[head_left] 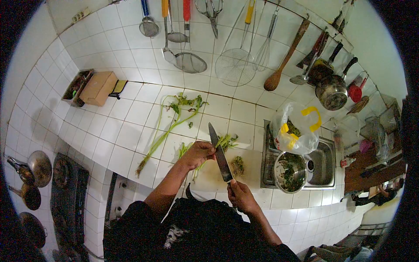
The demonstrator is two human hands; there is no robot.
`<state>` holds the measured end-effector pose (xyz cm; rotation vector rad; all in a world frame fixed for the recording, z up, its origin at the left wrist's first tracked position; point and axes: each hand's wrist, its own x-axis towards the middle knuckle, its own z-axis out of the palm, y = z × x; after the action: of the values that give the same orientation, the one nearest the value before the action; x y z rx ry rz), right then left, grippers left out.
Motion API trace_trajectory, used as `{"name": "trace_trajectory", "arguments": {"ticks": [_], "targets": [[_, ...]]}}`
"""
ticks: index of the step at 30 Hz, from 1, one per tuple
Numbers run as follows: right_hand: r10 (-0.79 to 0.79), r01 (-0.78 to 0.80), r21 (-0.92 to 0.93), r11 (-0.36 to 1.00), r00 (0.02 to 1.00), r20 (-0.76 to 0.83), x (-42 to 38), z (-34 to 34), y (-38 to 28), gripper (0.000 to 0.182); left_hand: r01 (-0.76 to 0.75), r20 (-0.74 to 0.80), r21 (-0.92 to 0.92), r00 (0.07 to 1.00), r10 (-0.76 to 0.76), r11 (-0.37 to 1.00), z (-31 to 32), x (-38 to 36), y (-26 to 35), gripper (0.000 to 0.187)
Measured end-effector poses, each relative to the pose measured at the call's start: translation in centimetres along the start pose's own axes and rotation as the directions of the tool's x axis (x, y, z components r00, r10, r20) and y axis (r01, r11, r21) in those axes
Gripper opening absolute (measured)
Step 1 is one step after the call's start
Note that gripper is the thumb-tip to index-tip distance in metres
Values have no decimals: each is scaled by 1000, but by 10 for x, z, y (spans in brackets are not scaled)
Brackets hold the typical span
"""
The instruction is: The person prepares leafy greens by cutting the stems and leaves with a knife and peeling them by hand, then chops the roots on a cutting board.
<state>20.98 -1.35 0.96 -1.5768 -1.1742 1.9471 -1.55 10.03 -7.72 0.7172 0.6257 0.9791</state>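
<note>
My right hand (242, 197) grips the handle of a kitchen knife (223, 162), its long dark blade pointing away from me. Close to the blade, my left hand (200, 155) is closed round a small bunch of leafy greens (227, 141); the leaves stick out past the knife. Some pale stems (196, 171) show below that hand. Under the knife lies a pale cutting board (251, 174) bearing a small heap of chopped greens (237, 165). Long-stemmed greens (168, 131) with roots lie on the tiles to the left, and a few cut pieces (183, 149) sit beside my left hand.
Right of the board, a metal bowl (278, 174) of chopped greens stands by the sink (326, 163), with a plastic bag (301, 142) behind it. A cardboard box (99, 88) stands back left. Utensils such as a wooden spoon (283, 61) hang on the wall.
</note>
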Motion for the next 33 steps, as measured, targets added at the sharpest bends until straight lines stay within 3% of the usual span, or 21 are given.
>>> {"name": "trace_trajectory", "arguments": {"ticks": [2,4,5,7,8,9,10,11,12,14,18,20,21,23,26,31,33], "targets": [[-66,63,-77,995,997,-41,6,1,11,43,-37,-18,14,999,37,999,1,0,1,18],[-144,139,-85,987,988,-54,15,3,31,46,-88,-15,402,995,102,912,7,-3,11,17],[-219,213,-90,973,973,-66,18,3,37,48,-90,-16,400,994,106,912,4,-1,5,17],[-167,161,-96,982,984,-55,7,2,17,48,-31,33,-89,999,34,996,3,4,-9,17],[-114,109,-98,989,992,-47,4,1,8,47,-29,33,-91,999,32,995,5,4,-12,17],[-110,105,-96,990,993,-50,7,1,5,47,22,-5,243,1000,-21,970,15,0,-8,18],[-78,76,-54,996,996,-37,9,1,3,46,81,-56,547,997,-60,833,24,-1,-9,19],[-49,49,-13,999,999,-23,9,1,2,45,2,-33,-3,999,-2,1000,32,-4,-21,19],[-48,48,-15,999,999,-24,8,3,1,45,2,-32,-4,999,-2,1000,28,-3,-22,19],[-17,20,99,995,999,-32,9,6,-3,44,-27,3,386,1000,28,922,14,1,-22,19],[-97,92,-74,993,994,-58,21,6,6,50,-54,-43,398,996,77,916,20,-3,-20,13],[32,-35,-37,999,997,-70,35,3,16,48,-6,-52,-34,999,4,999,-3,6,-40,22],[35,-37,-35,999,997,-68,45,0,25,48,-4,-55,-34,998,2,999,-10,7,-42,22],[31,-32,-12,999,997,-73,60,-4,42,49,136,-240,480,971,-19,867,-22,7,-39,22],[12,-14,-21,1000,998,-63,63,-8,44,47,83,-256,434,966,35,897,-43,7,-47,19],[25,-23,25,999,996,-89,61,-14,47,47,97,-276,623,956,102,776,-56,-5,-43,17],[46,-41,49,998,993,-109,62,-16,50,47,-8,-136,753,976,168,658,-57,-12,-42,15]]}}
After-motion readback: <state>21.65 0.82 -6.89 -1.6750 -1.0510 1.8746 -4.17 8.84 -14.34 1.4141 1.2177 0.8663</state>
